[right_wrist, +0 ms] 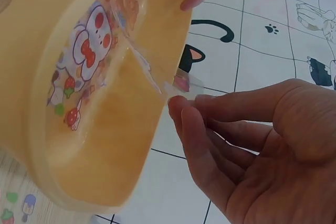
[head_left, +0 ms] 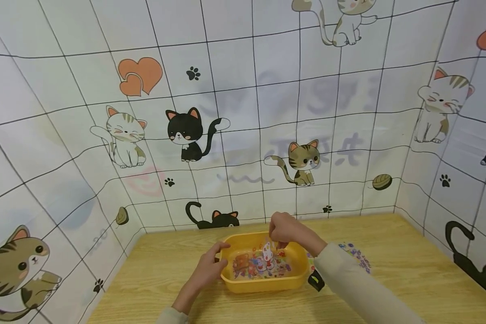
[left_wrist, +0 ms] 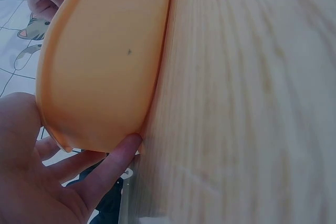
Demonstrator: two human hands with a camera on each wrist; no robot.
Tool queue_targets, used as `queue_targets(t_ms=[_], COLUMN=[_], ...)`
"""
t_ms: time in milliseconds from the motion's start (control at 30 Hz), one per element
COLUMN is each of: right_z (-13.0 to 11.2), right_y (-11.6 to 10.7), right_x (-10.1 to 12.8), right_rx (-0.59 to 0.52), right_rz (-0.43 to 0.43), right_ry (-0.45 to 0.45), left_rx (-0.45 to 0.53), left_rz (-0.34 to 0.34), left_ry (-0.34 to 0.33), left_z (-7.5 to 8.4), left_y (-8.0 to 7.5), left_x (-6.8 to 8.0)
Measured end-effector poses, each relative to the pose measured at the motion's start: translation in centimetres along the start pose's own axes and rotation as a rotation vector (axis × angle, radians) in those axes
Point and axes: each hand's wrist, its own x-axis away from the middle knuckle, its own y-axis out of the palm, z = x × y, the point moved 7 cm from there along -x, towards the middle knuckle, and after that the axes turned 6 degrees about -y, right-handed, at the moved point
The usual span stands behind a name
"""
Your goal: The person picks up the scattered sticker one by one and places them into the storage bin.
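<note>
a yellow basin [head_left: 263, 285] is set on the wooden table [head_left: 154, 279], in the lower middle of the head view. its left end is held by the left hand [head_left: 208, 266], the fingers spread and the fingertips set against the rim and outer wall. a clear film [right_wrist: 182, 81] is pinched between the thumb and forefinger of the right hand [head_left: 285, 228], above the basin's upper right part; the other fingers are loosely bent. inside the basin, colourful printed pictures [head_left: 243, 267] are seen. at the lower right, purple printed shapes [head_left: 361, 258] are partly hidden by a pale sleeve [head_left: 356, 283], and a black item [head_left: 316, 281] is placed just beside the basin. the wall behind is covered with cat drawings [head_left: 184, 128].
</note>
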Motion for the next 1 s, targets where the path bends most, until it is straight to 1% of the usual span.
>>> queue_targets(t_ms=[133,233,567,800,1000], right_z=[0.4,0.6,1.3,2.7,3.8], right_y=[0.0,0.1,0.2,0.9,1.8], right_x=[0.0,-0.1,-0.4,-0.8,-1.0], right_rx=[0.055,0.063,0.107,0.158,0.219], right_rz=[-0.031,-0.061,-0.079,-0.117,-0.158], right_ry=[-0.030,-0.031,0.028,0.114,0.161], left_rx=[0.002,-0.004,-0.035,-0.029,-0.046], left_rz=[0.000,0.001,0.008,0.001,0.003], left_ry=[0.002,-0.001,-0.002,-0.005,0.006], left_z=[0.0,0.0,0.1,0.1,0.2], left_y=[0.1,0.0,-0.1,-0.1,-0.1], left_x=[-0.1,-0.1,-0.1,0.0,-0.1])
